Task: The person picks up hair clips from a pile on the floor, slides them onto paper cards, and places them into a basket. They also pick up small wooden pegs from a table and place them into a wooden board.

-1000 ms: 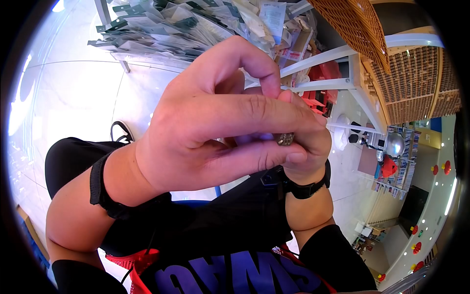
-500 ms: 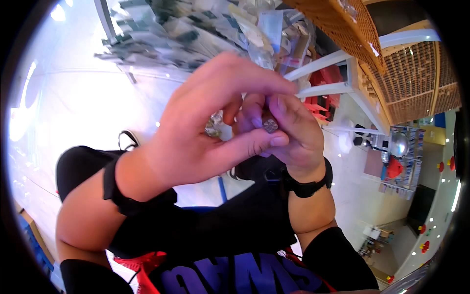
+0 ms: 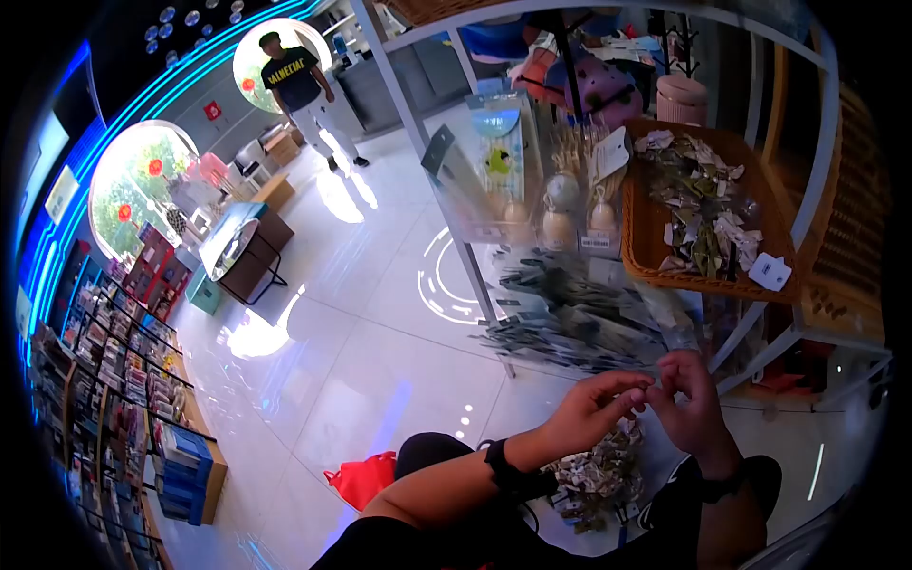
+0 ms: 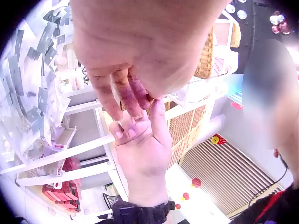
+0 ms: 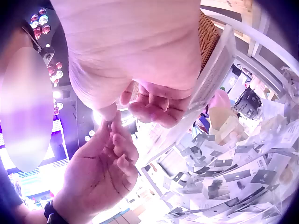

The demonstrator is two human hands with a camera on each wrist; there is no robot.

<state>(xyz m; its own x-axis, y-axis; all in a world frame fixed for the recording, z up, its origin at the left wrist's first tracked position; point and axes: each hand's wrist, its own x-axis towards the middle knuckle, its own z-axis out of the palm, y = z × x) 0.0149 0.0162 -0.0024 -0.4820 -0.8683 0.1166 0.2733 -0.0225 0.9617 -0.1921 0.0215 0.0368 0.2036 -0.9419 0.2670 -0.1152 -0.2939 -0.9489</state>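
In the head view my left hand (image 3: 597, 407) and right hand (image 3: 692, 404) meet at their fingertips, low on the right side. Thumb and fingers of both pinch a very small brownish piece (image 4: 150, 98), mostly covered by the fingertips; its kind cannot be told. The left wrist view has the left hand (image 4: 135, 51) above, its fingers bent down to the right hand (image 4: 145, 154). From the right wrist, the left hand's palm (image 5: 100, 170) shows below the right hand. Below the hands lies a pile of crumpled, pale and olive pieces (image 3: 600, 475).
A wicker basket (image 3: 632, 228) of similar crumpled pieces stands on a white-framed rack (image 3: 418, 123) at the right. Lower down are many packets (image 3: 570, 313) with dark tops. A person (image 3: 302, 90) stands at the back. Shelves of goods (image 3: 114, 399) line the left.
The head view has swung up and to the left, showing the shop. The hands now sit lower right and farther from the camera, with fingertips still together.
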